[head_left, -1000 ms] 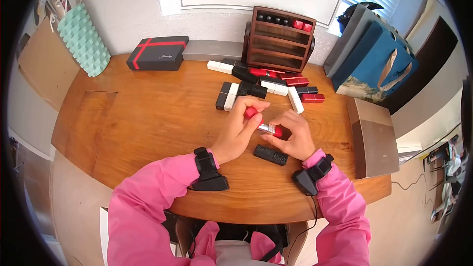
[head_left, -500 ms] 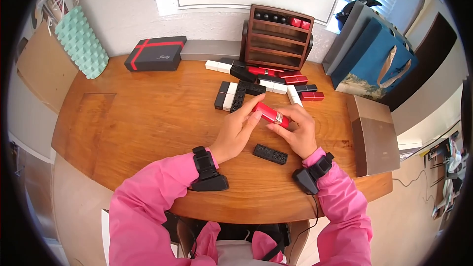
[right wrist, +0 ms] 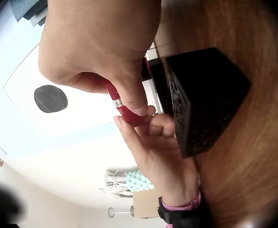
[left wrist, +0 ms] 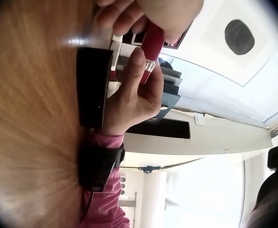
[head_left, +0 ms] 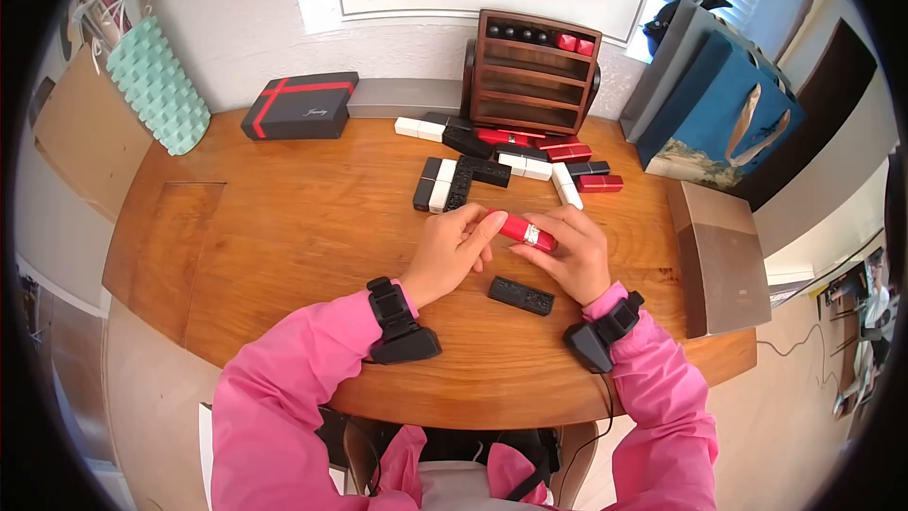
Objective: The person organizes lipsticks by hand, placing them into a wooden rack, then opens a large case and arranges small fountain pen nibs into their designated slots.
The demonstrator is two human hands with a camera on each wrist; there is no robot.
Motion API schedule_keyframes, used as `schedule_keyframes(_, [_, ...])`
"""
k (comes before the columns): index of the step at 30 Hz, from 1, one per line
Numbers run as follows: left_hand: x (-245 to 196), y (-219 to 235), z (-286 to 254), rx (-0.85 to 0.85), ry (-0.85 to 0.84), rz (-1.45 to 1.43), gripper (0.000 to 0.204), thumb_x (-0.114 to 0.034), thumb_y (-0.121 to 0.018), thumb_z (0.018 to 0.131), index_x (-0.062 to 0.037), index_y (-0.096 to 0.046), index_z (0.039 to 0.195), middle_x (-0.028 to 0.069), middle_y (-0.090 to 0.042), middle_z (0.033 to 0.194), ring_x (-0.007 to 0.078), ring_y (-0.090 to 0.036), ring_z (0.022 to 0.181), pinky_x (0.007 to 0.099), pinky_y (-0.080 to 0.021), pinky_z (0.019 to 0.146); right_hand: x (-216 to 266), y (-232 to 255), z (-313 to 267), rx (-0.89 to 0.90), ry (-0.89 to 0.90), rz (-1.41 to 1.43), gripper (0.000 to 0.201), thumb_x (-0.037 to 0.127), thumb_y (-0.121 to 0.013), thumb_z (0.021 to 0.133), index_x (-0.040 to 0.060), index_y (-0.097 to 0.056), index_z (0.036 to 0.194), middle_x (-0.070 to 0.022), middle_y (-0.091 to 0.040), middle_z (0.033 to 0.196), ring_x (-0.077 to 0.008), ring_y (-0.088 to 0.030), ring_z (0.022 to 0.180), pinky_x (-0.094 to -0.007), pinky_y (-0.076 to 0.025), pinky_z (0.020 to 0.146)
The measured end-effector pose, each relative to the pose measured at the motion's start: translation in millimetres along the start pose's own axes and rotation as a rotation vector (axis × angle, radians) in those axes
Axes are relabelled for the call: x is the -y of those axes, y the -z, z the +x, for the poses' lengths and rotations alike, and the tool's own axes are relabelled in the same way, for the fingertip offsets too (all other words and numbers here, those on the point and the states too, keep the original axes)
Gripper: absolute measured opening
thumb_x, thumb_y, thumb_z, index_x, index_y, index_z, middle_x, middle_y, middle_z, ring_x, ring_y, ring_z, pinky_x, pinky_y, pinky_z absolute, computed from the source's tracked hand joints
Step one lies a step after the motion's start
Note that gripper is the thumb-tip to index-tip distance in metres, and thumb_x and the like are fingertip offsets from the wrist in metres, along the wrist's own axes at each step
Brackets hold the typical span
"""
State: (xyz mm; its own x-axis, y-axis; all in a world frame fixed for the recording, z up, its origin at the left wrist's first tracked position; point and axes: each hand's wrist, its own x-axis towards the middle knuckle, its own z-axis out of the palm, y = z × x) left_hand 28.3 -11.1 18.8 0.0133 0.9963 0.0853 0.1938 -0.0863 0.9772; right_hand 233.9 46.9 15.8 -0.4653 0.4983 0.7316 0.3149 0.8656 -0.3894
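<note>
A capped red lipstick (head_left: 522, 230) with a silver band lies slantwise between the two hands, held above the table. My left hand (head_left: 448, 248) pinches its left end between thumb and fingers. At the other end my right hand (head_left: 570, 251) grips it, the thumb along the near side, as the left wrist view also shows on the red tube (left wrist: 152, 45). Just below the hands in the head view, a black lipstick case (head_left: 521, 295) with a raised pattern lies on the wooden table (head_left: 312, 227).
Several black, white and red lipsticks (head_left: 525, 166) lie beyond the hands. Behind them stands a wooden tiered rack (head_left: 534, 76) with black and red tubes in its top row. A black gift box (head_left: 301, 106) sits back left, a brown box (head_left: 716, 260) at right, near a blue bag (head_left: 724, 114).
The lipstick was in two parts, its silver middle exposed; the parts came together into one capped tube. Since then both hands have brought it slightly nearer, and the left fingers have curled in.
</note>
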Motion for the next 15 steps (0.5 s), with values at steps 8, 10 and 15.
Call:
schedule_keyframes(8, [3,0,-1,0.048,-0.016,-0.003,0.038,-0.036,-0.059,0.104,0.0009,-0.067,0.102,0.0032,-0.064,0.068,0.0073,-0.059,0.057,0.0221,-0.046,0.052,-5,-1,-5,0.037,0.013,0.002,0.041,0.018,-0.09,0.071,0.0067,-0.075,0.107,-0.0056,-0.061,0.083,-0.0215,-0.061,0.069,-0.0337,-0.05,0.06])
schedule_keyframes(10, [7,-1,0,0.059,-0.044,0.01,0.036,-0.034,-0.061,0.103,0.0011,-0.067,0.101,0.0032,-0.065,0.068,0.0074,-0.059,0.058,0.0221,-0.046,0.053,-4,-1,-4,0.074,-0.001,-0.005,0.04,0.019,-0.089,0.071,0.0069,-0.076,0.107,-0.0057,-0.061,0.083,-0.0215,-0.061,0.069,-0.0338,-0.05,0.06])
schedule_keyframes(15, [15,-11,-4,0.109,-0.384,0.372,0.028,-0.026,-0.07,0.097,-0.0001,-0.067,0.107,0.0017,-0.065,0.072,0.0063,-0.058,0.062,0.0244,-0.046,0.055,-3,-4,-1,0.253,0.019,0.056,0.026,0.014,-0.08,0.079,0.0067,-0.071,0.102,-0.0104,-0.063,0.083,-0.0333,-0.064,0.074,-0.0393,-0.052,0.067])
